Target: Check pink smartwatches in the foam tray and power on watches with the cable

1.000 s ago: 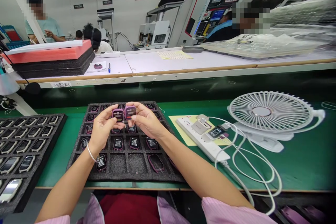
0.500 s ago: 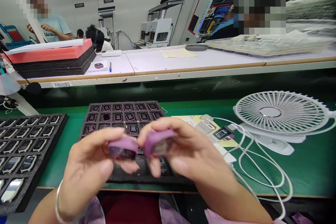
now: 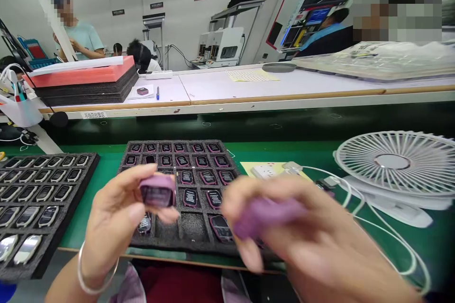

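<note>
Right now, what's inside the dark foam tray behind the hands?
Purple-rimmed watches sit in many compartments of the tray. The left hand and right hand cover others, so their contents cannot be seen.

Rough, matt middle foam tray (image 3: 194, 226), glossy dark watch screen (image 3: 157, 196), smooth white plastic fan (image 3: 393, 162), shiny metal bangle (image 3: 81, 275).

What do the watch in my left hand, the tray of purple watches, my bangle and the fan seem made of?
Watch: smooth purple plastic or coated metal, hard to tell through blur; its dark, glossy screen is probably glass.
Tray: likely dense foam, from its matt black, grainy surface.
Bangle: probably polished metal, from its silvery shine.
Fan: likely moulded white plastic, with thin, even ribs.
</note>
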A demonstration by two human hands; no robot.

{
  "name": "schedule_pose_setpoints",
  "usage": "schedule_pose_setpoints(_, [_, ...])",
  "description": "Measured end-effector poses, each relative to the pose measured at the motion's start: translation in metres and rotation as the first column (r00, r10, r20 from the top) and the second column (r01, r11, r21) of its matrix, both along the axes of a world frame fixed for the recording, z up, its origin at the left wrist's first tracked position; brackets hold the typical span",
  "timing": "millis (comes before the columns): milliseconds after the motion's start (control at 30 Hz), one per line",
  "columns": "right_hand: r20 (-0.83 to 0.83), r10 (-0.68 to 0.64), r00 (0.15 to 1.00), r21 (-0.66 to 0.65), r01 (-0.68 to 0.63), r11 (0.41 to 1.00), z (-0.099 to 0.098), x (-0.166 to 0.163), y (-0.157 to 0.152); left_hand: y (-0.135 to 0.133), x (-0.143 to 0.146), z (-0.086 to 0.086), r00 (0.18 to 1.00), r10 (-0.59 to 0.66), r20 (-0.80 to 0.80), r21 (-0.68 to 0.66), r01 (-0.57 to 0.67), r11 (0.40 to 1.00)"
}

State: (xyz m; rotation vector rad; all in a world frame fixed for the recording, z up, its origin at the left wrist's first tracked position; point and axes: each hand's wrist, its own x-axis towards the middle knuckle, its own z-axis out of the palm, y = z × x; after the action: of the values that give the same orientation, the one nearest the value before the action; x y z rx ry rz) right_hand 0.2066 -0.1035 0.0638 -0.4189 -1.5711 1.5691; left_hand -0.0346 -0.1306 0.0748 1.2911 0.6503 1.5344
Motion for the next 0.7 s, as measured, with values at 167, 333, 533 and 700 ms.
schedule_pose_setpoints(167, [-0.109,0.01,0.994,-0.26,-0.038,0.965,-0.023,-0.039,0.056,0.042,0.002,-0.032,0.999,0.038,-0.028,-0.225,-0.043,0.973])
schedule_pose_setpoints(333, [-0.009,-0.037,0.999,-0.404,0.03,0.914,-0.067,-0.048,0.072,0.051,0.0,-0.064,0.992,0.039,-0.117,-0.37,-0.08,0.926])
schedule_pose_setpoints(533, [-0.026,-0.029,0.999,-0.438,0.015,0.899,-0.079,-0.047,0.074,0.052,0.0,-0.08,0.987,0.06,-0.148,-0.431,-0.119,0.894])
schedule_pose_setpoints(700, [-0.032,-0.019,0.999,-0.44,0.003,0.898,-0.082,-0.048,0.077,0.057,-0.002,-0.084,0.987,0.057,-0.151,-0.438,-0.118,0.891])
